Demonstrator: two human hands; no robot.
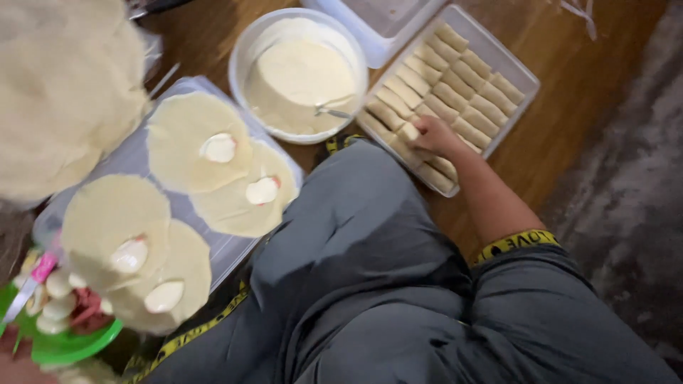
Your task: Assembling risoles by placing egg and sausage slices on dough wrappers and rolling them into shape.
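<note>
The right hand (432, 135), upper middle of the frame, pinches a pale rolled pastry (408, 132) at the near edge of the clear rectangular plastic tray (525, 77) of rolled pastries. The left hand is out of view. Left of the tray stands a white round bowl of cream filling (245, 50); thin round wrappers (192, 139) dotted with filling lie at left.

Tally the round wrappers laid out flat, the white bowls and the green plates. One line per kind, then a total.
Round wrappers with filling: 4
White bowl of cream: 1
Green plate: 1
Total: 6
The right hand rests on a roll in the clear tray.
</note>
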